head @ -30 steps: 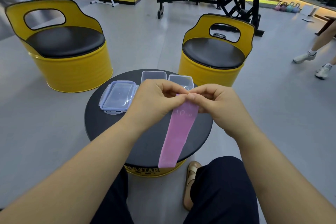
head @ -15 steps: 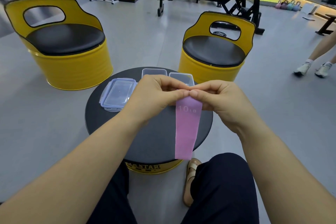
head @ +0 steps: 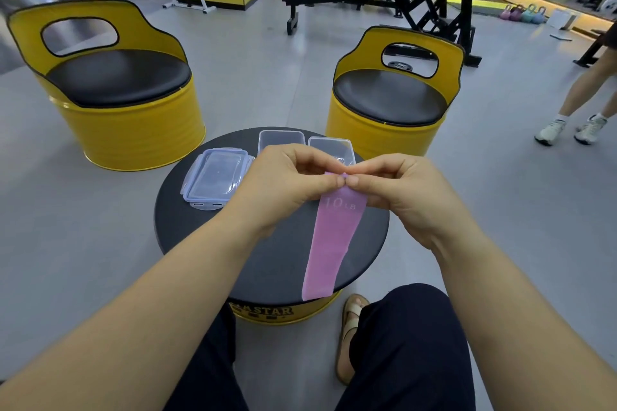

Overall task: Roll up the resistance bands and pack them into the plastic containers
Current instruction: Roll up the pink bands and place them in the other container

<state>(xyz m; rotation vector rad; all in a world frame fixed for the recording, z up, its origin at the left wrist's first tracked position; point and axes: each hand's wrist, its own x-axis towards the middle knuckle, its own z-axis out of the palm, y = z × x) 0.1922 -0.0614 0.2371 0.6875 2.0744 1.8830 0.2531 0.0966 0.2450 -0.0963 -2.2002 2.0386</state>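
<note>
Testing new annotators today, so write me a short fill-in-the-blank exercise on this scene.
1. The left hand and right hand pinch the top end of a ____ resistance band.
2. The print on the band reads 10 ____.
3. The stacked lids lie on the black table, to the ____ of the two clear containers.
Missing words: pink; LB; left.

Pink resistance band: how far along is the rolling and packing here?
Early. Done: the clear containers stand open on the round table, with the lids stacked beside them. In hand: the left hand and the right hand pinch the top end of the pink band, where the roll looks barely begun; most of it hangs flat. Left: finish rolling and pack it. What shows of the containers looks empty.
</note>
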